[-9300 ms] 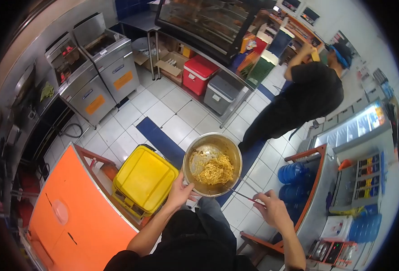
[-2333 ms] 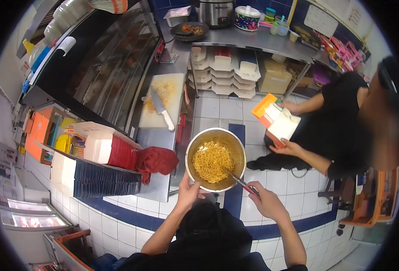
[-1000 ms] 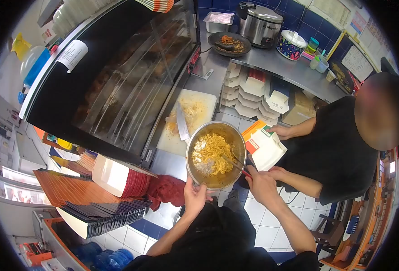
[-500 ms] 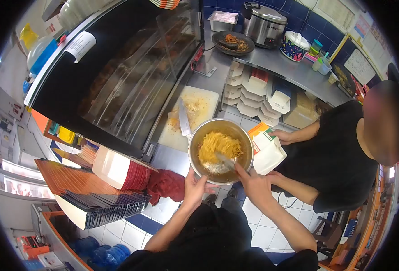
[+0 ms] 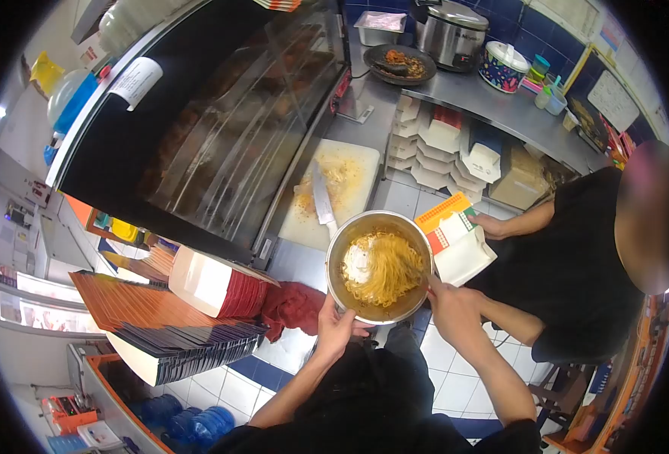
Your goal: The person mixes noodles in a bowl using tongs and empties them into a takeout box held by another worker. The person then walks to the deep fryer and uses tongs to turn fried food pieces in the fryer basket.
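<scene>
A round steel bowl (image 5: 411, 233) of yellow noodles (image 5: 387, 276) is in front of me at the middle of the view. My left hand (image 5: 339, 329) grips its near-left rim, thumb over the edge. My right hand (image 5: 455, 312) is closed round the handle of a metal utensil (image 5: 420, 274); its working end is blurred and partly hidden in the noodles at the bowl's right side. Just past the bowl, a co-worker's hand (image 5: 489, 225) holds a white paper packet (image 5: 463, 246) with orange and green print.
A knife (image 5: 321, 194) lies on a white cutting board (image 5: 361, 163) left of the bowl, beside the glass display case (image 5: 221, 136). Red cloth (image 5: 293, 310) and stacked cartons (image 5: 175, 333) stand at left. The co-worker (image 5: 569, 257) is close on my right.
The utensil has swept from the bowl's lower middle to its right side, shifting the noodles. My view has turned slightly, so the surroundings appear further right.
</scene>
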{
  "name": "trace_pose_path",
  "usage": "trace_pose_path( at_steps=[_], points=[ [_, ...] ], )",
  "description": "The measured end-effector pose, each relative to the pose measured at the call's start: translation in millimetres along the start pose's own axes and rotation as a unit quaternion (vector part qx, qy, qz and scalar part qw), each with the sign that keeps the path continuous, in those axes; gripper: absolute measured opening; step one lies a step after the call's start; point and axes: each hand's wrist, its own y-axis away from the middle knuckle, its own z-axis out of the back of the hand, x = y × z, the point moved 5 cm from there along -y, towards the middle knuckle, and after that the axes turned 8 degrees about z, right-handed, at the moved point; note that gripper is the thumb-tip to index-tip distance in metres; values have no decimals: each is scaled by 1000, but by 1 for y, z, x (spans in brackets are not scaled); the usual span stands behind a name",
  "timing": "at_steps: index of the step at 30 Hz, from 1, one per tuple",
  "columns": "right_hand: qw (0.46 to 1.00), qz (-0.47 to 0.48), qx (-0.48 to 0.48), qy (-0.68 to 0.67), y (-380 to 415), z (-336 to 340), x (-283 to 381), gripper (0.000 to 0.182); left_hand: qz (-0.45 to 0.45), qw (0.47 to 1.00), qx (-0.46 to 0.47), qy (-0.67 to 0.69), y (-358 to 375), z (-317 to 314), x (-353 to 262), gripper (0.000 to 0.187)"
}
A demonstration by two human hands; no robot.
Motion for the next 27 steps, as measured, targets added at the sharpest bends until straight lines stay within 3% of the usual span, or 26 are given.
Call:
trace_pose_path(
  at_steps=[1, 3, 5, 7, 8, 13, 15, 17, 19, 23, 27],
  points=[
    [997, -68, 23, 6, -10, -5, -1, 38, 0, 1000, 9, -3, 1, -4, 1, 60],
    [999, -48, -4, -9, -17, -10, 9, 39, 5, 1000, 16, -9, 1, -8, 2, 60],
    [997, 74, 5, -26, -14, -17, 28, 32, 5, 1000, 14, -9, -1, -3, 0, 59],
    [994, 90, 25, -59, 4, -10, 22, 33, 20, 1000, -3, 11, -7, 9, -6, 54],
    [995, 99, 22, -15, 10, -5, 13, 35, 4, 1000, -18, 4, -6, 14, -11, 53],
    [999, -47, 11, 18, -24, -7, 11, 32, -2, 1000, 13, 3, -1, 1, -5, 53],
    [999, -30, 17, -19, -24, -6, 7, 34, -7, 1000, 8, -1, -4, -6, -15, 53],
    [997, 74, -7, -28, -8, 17, 8, 36, -8, 1000, 4, -5, -17, -1, -18, 53],
    [999, 36, 7, -13, 2, 44, 2, 36, -40, 998, 14, -44, -27, 1, -27, 55],
    [997, 6, -40, 59, 8, 69, -14, 37, -18, 995, 70, -63, -47, -22, -45, 70],
    [993, -50, -89, 54, 12, 71, -43, 37, -57, 989, 93, -100, -64, -55, -59, 69]
  ],
)
